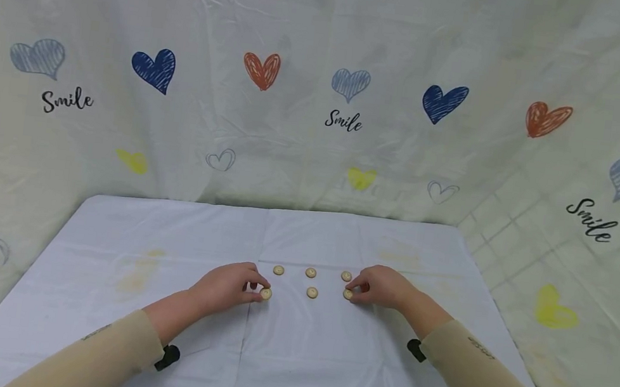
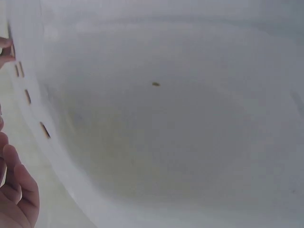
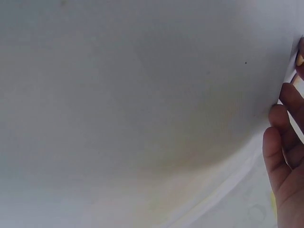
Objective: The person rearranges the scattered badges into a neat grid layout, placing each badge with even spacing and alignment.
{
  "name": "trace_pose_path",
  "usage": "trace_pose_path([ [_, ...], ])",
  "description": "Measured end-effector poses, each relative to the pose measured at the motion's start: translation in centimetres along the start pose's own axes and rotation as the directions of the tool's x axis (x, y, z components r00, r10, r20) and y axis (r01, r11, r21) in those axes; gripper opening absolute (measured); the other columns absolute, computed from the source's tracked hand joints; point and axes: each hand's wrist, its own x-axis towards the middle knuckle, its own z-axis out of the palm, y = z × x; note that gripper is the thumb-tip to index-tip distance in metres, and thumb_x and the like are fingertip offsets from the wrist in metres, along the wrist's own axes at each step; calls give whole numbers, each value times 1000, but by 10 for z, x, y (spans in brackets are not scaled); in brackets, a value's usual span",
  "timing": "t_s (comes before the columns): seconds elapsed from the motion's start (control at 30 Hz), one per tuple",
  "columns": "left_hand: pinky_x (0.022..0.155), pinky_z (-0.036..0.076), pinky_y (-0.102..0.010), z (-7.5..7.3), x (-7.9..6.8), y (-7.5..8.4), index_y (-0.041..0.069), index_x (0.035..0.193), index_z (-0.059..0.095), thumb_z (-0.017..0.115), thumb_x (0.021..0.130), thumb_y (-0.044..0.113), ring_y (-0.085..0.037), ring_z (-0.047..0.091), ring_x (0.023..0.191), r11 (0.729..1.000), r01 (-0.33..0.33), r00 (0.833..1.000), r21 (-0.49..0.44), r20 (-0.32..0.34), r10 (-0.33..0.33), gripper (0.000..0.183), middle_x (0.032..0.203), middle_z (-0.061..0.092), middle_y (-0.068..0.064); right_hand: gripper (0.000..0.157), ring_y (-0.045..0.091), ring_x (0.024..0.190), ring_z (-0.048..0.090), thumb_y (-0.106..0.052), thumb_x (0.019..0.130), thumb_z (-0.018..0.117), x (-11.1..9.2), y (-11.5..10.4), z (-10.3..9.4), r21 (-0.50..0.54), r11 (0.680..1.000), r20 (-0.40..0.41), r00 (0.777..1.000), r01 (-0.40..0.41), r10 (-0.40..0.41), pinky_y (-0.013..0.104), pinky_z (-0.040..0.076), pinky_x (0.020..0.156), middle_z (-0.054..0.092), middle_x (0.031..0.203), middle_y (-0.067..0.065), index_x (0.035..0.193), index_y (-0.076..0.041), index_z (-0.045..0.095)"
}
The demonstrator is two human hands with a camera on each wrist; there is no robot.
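Small round pale-wood discs, button-like with a faint marking on top, lie in two rows on the white cloth. In the head view my left hand (image 1: 224,287) pinches the near-left disc (image 1: 266,293) between thumb and finger. At the near-right disc (image 1: 348,293), my right hand (image 1: 383,287) has its thumb and forefinger on the edge, gripping it. Between them sits the near-middle disc (image 1: 312,293). The far row holds a left disc (image 1: 278,270), a middle disc (image 1: 310,272) and a right disc (image 1: 346,275). Both wrist views catch only part of the fingers at their borders.
A white cloth (image 1: 302,359) with yellowish stains and creases covers the table. Behind it hangs a pale curtain (image 1: 294,128) printed with hearts and "Smile". Black straps or devices show under both beige sleeves (image 1: 108,349).
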Motion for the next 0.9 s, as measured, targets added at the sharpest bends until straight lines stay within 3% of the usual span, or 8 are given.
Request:
trace_pose_path([
  [0.27, 66, 44, -26, 13, 22, -13, 28, 107, 77, 78, 87, 32, -3, 50, 69, 999, 44, 997, 15, 60, -45, 21, 83, 54, 17, 22, 5, 65, 47, -34, 86, 78, 0, 2, 1, 0, 1000, 3, 1000, -10, 10, 27, 42, 65, 54, 71, -15, 107, -27, 79],
  [0.47, 69, 44, -27, 19, 34, -17, 26, 108, 77, 76, 88, 32, -5, 52, 73, 999, 32, 995, 39, 89, -35, 21, 82, 55, 15, 22, 4, 65, 47, -34, 86, 77, -1, -2, 2, 8, 1000, 1, 1000, 2, -3, 27, 42, 65, 54, 71, -15, 106, -27, 79],
  [0.9, 66, 42, -28, 24, 35, -16, 25, 110, 78, 77, 88, 26, -8, 49, 69, 998, 52, 991, 41, 119, -57, 23, 76, 53, 11, 22, 4, 65, 47, -33, 87, 77, -3, -11, 4, 14, 1000, -2, 1000, 4, -4, 26, 42, 65, 53, 70, -15, 107, -26, 79],
])
